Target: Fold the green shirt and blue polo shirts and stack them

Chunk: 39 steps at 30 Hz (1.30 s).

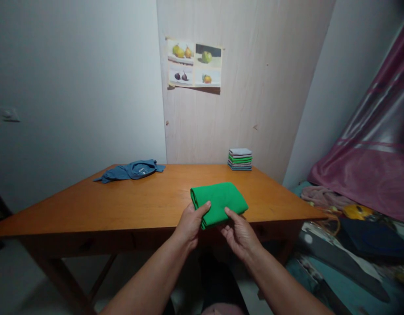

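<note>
Above the front edge of the tabletop, right of its middle, I reach forward from both sides to a folded green cloth. My left hand grips its left end, thumb on top, other fingers mostly hidden; my right hand lays its thumb near the front edge, other fingers half-curled below, whether touching I cannot tell. A stack of folded cloths sits by the back right corner.

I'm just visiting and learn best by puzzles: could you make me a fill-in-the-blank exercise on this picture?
The left hand and right hand touch a folded cloth coloured ____.
A crumpled blue garment lies toward the ____ side of the table.
The folded stack stands near the far ____ corner.
The wall poster pictures ____.
Missing words: green; left; right; fruit.
</note>
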### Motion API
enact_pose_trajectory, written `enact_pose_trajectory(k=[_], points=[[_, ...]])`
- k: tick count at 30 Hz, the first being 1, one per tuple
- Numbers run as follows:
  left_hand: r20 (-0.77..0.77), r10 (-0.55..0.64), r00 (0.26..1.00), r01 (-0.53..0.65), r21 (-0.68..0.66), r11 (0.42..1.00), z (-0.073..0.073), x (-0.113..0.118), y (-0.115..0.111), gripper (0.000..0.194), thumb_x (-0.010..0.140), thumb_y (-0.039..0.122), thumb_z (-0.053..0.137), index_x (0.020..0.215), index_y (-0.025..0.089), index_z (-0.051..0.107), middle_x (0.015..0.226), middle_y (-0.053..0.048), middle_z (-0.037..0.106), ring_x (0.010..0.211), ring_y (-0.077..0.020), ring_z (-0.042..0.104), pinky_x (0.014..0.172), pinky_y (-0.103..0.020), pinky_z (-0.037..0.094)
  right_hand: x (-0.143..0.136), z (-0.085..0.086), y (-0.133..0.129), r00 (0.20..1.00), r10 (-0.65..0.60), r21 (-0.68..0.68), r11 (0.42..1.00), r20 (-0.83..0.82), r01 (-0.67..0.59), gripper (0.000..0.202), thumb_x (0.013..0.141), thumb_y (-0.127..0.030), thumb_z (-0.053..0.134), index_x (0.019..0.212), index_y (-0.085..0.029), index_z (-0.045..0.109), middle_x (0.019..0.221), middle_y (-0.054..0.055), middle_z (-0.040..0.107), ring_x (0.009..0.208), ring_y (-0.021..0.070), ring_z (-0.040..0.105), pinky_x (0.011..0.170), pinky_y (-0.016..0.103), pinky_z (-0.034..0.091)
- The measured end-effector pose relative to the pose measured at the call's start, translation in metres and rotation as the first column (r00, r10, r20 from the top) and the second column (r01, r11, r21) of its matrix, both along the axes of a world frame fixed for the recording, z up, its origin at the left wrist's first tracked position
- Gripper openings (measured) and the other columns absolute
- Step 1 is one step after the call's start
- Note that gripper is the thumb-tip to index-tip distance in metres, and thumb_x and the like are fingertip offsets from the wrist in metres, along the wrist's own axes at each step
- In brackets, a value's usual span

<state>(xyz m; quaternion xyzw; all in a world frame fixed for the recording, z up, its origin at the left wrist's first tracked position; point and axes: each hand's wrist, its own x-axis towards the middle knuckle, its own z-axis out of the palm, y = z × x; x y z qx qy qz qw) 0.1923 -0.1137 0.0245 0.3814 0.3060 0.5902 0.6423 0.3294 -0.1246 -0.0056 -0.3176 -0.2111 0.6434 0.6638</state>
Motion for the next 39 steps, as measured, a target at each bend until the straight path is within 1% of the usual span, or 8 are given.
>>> enact_pose_trajectory(k=[5,10,19,24,29,33,35,39], points=[[-0.012,0.024,1.0,-0.025,-0.084,0.996,0.006,-0.011,0.02,0.04,0.076,0.038,0.081,0.104,0.013,0.068,0.095,-0.012,0.076,0.079,-0.0227,0.073,0.072,-0.034,0.059,0.016,-0.002,0.007,0.992,0.048,-0.003,0.999,0.114,-0.048,0.046,0.074,-0.028,0.084,0.115,-0.021,0.064,0.11,0.006,0.076,0.093,0.0226,0.072,0.076,0.033,0.06],[-0.007,0.062,0.998,-0.063,-0.088,0.994,0.0,-0.019,0.045,0.033,0.075,0.032,0.082,0.099,0.015,0.066,0.088,-0.009,0.074,0.076,-0.0197,0.071,0.073,-0.032,0.059,0.021,0.002,0.012,0.985,0.107,-0.043,0.994,0.136,-0.102,0.044,0.076,-0.035,0.082,0.113,-0.022,0.063,0.103,0.006,0.075,0.08,0.0199,0.071,0.068,0.031,0.059],[-0.077,0.05,0.996,-0.054,-0.054,0.997,-0.007,-0.02,0.094,0.034,0.072,0.04,0.081,0.086,0.016,0.062,0.075,-0.003,0.069,0.063,-0.0145,0.065,0.06,-0.026,0.053,0.029,0.016,0.039,0.982,0.039,-0.018,0.999,0.183,-0.036,0.037,0.072,-0.035,0.085,0.098,-0.018,0.065,0.084,0.003,0.073,0.066,0.0143,0.066,0.059,0.025,0.057],[-0.189,0.181,0.965,-0.181,0.021,0.983,0.005,-0.021,0.136,0.029,0.076,0.039,0.076,0.083,0.016,0.059,0.075,-0.003,0.068,0.064,-0.0123,0.064,0.06,-0.022,0.048,0.052,0.032,0.066,0.986,-0.024,-0.001,1.0,0.163,0.025,0.035,0.073,-0.031,0.085,0.1,-0.019,0.065,0.085,0.004,0.075,0.066,0.0144,0.067,0.057,0.024,0.057],[-0.419,0.286,0.862,-0.227,0.186,0.956,-0.005,-0.02,0.174,0.022,0.081,0.037,0.065,0.075,0.019,0.055,0.066,-0.001,0.063,0.058,-0.0137,0.058,0.059,-0.025,0.044,0.089,0.048,0.107,0.982,-0.113,0.016,0.994,0.149,0.112,0.029,0.076,-0.025,0.082,0.098,-0.021,0.064,0.083,0.003,0.075,0.063,0.0148,0.068,0.055,0.024,0.058],[-0.65,0.423,0.631,-0.143,0.438,0.887,-0.03,-0.024,0.196,0.02,0.082,0.036,0.062,0.07,0.02,0.056,0.062,0.001,0.057,0.06,-0.0164,0.055,0.059,-0.026,0.037,0.121,0.068,0.15,0.962,-0.205,0.075,0.978,0.178,0.195,0.024,0.079,-0.023,0.079,0.095,-0.022,0.062,0.08,0.002,0.074,0.062,0.0143,0.067,0.054,0.023,0.058],[-0.713,0.442,0.545,-0.071,0.486,0.871,-0.039,-0.027,0.201,0.021,0.085,0.037,0.058,0.072,0.02,0.057,0.063,0.001,0.057,0.062,-0.0174,0.053,0.059,-0.026,0.035,0.136,0.081,0.175,0.948,-0.249,0.106,0.967,0.2,0.232,0.023,0.079,-0.022,0.078,0.094,-0.023,0.061,0.077,0.001,0.073,0.059,0.0135,0.066,0.053,0.023,0.058],[-0.777,0.356,0.52,0.067,0.452,0.889,-0.045,-0.032,0.198,0.027,0.09,0.043,0.052,0.077,0.021,0.057,0.069,0.0,0.058,0.066,-0.0184,0.053,0.06,-0.027,0.035,0.163,0.11,0.226,0.922,-0.31,0.107,0.95,0.231,0.293,0.02,0.082,-0.02,0.075,0.093,-0.023,0.058,0.078,0.0,0.071,0.058,0.0131,0.065,0.052,0.023,0.058]])
